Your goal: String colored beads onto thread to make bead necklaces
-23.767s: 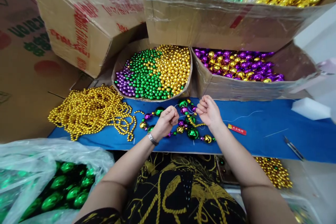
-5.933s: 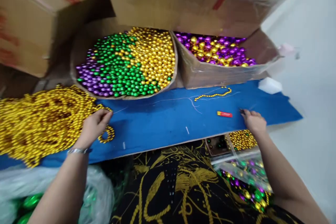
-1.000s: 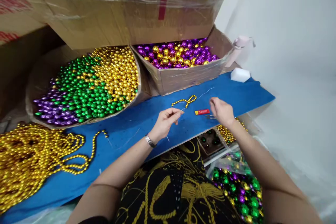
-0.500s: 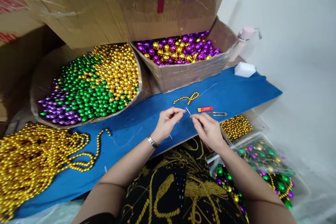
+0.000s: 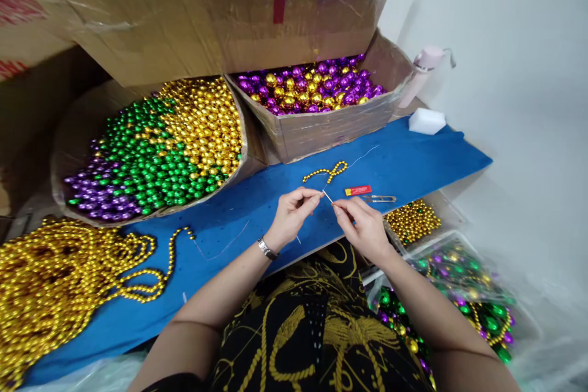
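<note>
In front of me, my right hand (image 5: 365, 229) pinches a thin white stick (image 5: 327, 197) by its lower end. My left hand (image 5: 296, 211), wearing a wristwatch, is closed in a pinch at the stick's upper end; what its fingertips grip is too small to make out, perhaps a thread. Just beyond the fingers a short looped string of gold beads (image 5: 327, 172) lies on the blue cloth (image 5: 441, 153), with thin thread trailing from it. A red and yellow packet (image 5: 358, 190) and metal thread snips (image 5: 380, 199) lie beyond my right hand.
A heap of gold bead strands (image 5: 50, 294) covers the left of the table. Open boxes of green, gold and purple beads (image 5: 151, 153) and larger purple and gold beads (image 5: 316, 86) stand behind. A white foam block (image 5: 427, 121) and pink bottle (image 5: 421, 73) are right; bead bins sit below.
The white stick has tilted slightly between my fingertips. Both hands stay almost in place, and the rest of the view has shifted only a little with the camera.
</note>
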### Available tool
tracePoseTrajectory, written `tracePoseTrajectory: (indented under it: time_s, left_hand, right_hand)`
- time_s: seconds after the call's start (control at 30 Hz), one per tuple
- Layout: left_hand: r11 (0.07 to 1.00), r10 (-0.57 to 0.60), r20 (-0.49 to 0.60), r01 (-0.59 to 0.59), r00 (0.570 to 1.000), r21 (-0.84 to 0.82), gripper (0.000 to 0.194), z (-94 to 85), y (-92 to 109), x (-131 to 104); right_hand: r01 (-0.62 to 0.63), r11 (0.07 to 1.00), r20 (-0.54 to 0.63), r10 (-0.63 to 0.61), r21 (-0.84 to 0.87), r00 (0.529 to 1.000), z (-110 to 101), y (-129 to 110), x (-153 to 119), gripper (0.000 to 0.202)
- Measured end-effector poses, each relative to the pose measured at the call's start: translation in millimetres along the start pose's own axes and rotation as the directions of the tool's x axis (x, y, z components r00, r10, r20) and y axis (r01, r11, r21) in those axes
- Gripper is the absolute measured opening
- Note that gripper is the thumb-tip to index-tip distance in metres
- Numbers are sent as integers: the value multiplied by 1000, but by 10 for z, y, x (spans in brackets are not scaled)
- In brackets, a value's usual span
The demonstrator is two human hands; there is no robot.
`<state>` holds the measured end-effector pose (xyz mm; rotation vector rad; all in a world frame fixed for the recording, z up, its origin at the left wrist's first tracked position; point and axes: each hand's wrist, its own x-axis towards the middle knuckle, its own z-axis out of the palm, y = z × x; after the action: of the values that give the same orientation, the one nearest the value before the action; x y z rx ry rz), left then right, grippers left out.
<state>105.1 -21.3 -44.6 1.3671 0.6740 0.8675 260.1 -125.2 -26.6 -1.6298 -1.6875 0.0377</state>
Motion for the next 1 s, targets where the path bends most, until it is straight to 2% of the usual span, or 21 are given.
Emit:
tracePoseTrajectory:
  time_s: [0.8, 1.0]
  left_hand:
    - [1000, -22, -2, 22, 1000, -5, 19, 1, 6, 0]
    - [998, -50, 3, 51, 999, -25, 21, 11, 21, 12]
  right_hand:
    - [-43, 999, 52, 42, 14, 998, 9, -2, -9, 21]
    - [-7, 1000, 38, 6, 30, 999, 19, -16, 3, 20]
